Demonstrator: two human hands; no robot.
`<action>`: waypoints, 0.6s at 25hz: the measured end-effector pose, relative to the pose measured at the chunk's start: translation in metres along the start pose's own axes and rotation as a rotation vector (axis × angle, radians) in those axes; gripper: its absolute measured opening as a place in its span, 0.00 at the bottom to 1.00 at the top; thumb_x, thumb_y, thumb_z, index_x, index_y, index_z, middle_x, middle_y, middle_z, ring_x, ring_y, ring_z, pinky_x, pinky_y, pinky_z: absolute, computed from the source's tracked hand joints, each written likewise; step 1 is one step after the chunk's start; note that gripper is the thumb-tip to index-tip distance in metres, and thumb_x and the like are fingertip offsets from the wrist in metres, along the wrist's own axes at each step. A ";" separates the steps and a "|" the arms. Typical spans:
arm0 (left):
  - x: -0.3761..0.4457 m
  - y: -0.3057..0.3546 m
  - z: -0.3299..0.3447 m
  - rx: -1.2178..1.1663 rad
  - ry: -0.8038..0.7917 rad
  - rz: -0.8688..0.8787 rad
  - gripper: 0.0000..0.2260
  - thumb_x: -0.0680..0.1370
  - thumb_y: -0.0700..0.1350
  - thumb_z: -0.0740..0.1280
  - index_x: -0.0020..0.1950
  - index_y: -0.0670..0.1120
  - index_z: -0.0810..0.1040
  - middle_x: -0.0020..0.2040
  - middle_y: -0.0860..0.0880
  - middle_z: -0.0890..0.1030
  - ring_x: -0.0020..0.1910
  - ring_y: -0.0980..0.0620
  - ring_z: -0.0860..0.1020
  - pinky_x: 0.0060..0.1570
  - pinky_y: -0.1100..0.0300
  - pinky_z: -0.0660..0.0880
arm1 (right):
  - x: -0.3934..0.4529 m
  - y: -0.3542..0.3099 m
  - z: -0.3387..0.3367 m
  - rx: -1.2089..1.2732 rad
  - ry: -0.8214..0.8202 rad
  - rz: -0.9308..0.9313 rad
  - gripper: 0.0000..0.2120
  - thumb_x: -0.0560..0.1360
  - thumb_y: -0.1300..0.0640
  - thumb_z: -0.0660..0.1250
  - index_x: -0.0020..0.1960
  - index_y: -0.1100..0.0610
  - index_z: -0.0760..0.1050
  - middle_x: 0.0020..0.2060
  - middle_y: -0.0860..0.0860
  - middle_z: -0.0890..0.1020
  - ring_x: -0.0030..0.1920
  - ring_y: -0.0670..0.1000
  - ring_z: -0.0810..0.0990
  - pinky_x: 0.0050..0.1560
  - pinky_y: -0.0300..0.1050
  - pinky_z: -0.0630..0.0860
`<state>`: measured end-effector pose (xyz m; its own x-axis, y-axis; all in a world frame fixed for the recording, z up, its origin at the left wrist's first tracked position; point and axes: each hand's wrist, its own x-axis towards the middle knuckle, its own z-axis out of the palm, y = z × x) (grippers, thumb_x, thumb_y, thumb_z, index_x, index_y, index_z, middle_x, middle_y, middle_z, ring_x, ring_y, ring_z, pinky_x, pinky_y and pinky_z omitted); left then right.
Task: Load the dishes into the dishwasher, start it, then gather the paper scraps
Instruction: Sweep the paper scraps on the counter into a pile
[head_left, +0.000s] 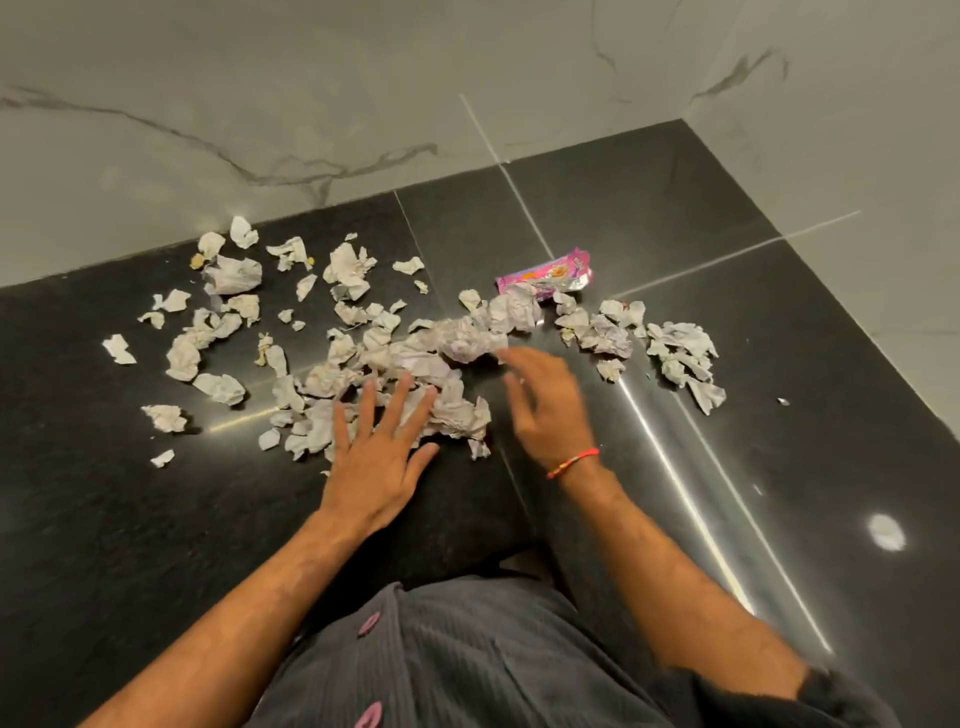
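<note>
On the glossy black tiled floor (649, 218), crumpled white paper scraps (415, 364) lie scattered beside a pink foil snack wrapper (545, 273). Left hand (382, 447) rests flat, fingers spread, on the scraps. Right hand (550, 400), blurred, hovers open-fingered just beside them.

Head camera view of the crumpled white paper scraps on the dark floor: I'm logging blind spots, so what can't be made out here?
- Right hand: motion-blurred; whether its fingers touch any paper is unclear.
- Crumpled white paper scraps: those under the flat left hand are hidden by it.
- Pink snack wrapper: print too small to read.
- Small white specks at the right: too small to identify.
</note>
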<state>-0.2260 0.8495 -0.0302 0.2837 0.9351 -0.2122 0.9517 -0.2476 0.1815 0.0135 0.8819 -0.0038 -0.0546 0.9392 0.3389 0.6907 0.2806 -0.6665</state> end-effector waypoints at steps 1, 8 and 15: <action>0.000 -0.004 0.001 0.017 -0.002 -0.032 0.28 0.83 0.64 0.44 0.80 0.64 0.35 0.81 0.57 0.32 0.80 0.43 0.31 0.76 0.31 0.39 | 0.004 0.025 -0.023 -0.053 0.086 0.023 0.16 0.79 0.56 0.64 0.67 0.52 0.75 0.62 0.51 0.79 0.63 0.51 0.75 0.65 0.51 0.71; 0.016 0.009 -0.020 -0.057 0.203 0.008 0.38 0.75 0.62 0.61 0.82 0.57 0.51 0.83 0.49 0.38 0.81 0.41 0.38 0.74 0.29 0.39 | 0.014 0.160 -0.113 -0.559 -0.231 0.550 0.39 0.71 0.23 0.53 0.77 0.37 0.54 0.80 0.51 0.53 0.78 0.63 0.49 0.74 0.70 0.45; 0.031 0.041 0.002 0.285 0.096 0.221 0.28 0.83 0.66 0.50 0.82 0.61 0.51 0.84 0.50 0.42 0.82 0.40 0.42 0.73 0.26 0.46 | 0.009 0.067 -0.001 -0.502 -0.359 0.295 0.37 0.74 0.25 0.46 0.79 0.41 0.54 0.80 0.52 0.54 0.79 0.61 0.45 0.76 0.68 0.42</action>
<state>-0.1778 0.8678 -0.0316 0.4862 0.8676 -0.1042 0.8672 -0.4938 -0.0649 0.0598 0.9088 -0.0445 0.0114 0.9940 -0.1091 0.9593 -0.0416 -0.2793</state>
